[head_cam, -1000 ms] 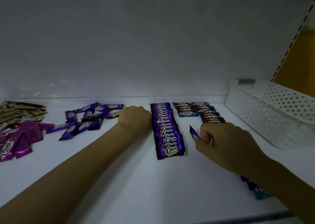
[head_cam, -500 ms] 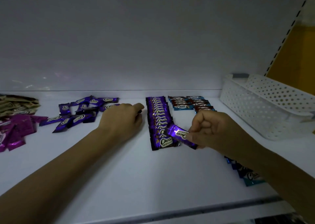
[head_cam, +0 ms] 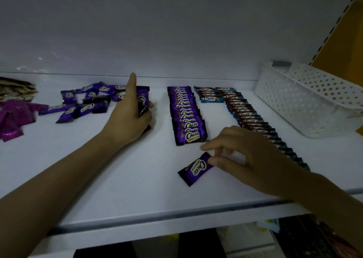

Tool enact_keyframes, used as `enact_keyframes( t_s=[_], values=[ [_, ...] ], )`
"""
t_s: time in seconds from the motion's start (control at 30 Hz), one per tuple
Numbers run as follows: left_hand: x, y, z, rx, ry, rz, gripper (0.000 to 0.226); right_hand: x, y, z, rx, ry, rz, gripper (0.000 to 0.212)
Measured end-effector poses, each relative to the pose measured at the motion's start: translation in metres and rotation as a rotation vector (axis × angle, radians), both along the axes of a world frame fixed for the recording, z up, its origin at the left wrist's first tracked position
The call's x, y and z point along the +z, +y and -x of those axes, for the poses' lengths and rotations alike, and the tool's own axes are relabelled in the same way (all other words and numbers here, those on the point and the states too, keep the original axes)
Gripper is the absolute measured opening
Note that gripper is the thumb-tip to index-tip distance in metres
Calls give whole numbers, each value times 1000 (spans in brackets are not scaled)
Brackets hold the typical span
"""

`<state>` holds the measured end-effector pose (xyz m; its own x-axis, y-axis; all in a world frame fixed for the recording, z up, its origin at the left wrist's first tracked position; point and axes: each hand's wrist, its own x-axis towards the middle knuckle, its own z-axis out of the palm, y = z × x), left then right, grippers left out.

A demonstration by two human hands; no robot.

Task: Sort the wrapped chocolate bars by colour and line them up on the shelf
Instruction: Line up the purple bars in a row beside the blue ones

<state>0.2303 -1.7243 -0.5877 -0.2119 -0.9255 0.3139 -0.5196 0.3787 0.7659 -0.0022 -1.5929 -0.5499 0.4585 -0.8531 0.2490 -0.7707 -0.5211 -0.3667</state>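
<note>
A row of purple Choco bars runs front to back on the white shelf. A single purple bar lies slanted just in front of that row; my right hand pinches its right end with thumb and fingers. My left hand holds a few purple bars upright, its index finger pointing up. A loose heap of purple bars lies left of it. A long row of brown-and-blue bars runs right of the purple row.
Magenta bars and pale gold bars lie heaped at the far left. A white perforated basket stands at the right. The shelf's front edge is near me, with a lower shelf below.
My right hand carried the single purple bar from beside the rows down to the shelf in front of the purple row. My left hand lifted a few purple bars and raised its index finger.
</note>
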Motion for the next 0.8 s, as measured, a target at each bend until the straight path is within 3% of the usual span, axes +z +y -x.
enact_keyframes(
  t_s=[0.07, 0.17, 0.27, 0.4, 0.47, 0.53, 0.63, 0.7, 0.8],
  values=[
    [0, 0, 1, -7, 34, 0, 94, -3, -6, -1, 1, 72, -31, 35],
    [-1, 0, 2, -18, 91, -13, 94, -4, -10, -4, 21, 104, -63, 25],
    [0, -1, 1, -9, 94, -2, 89, 0, -8, -3, -14, -22, -109, 11],
    [0, -1, 1, -10, 79, 10, 85, 1, -8, -3, -122, -246, -141, 20],
    [0, 0, 1, -1, 85, 12, 71, 4, -12, -5, -153, -310, -113, 23],
    [1, 0, 0, -1, 62, 45, 37, 8, -16, -6, -155, -367, -124, 25],
    [3, 1, -1, -17, 30, 104, 11, 9, -19, -6, -121, -241, -111, 18],
    [4, 1, -1, -14, 50, 102, 24, 7, -19, -8, -81, -132, -157, 14],
    [4, 1, -1, 39, 110, 39, 37, 2, -18, -9, -69, -125, -234, 29]
  ],
)
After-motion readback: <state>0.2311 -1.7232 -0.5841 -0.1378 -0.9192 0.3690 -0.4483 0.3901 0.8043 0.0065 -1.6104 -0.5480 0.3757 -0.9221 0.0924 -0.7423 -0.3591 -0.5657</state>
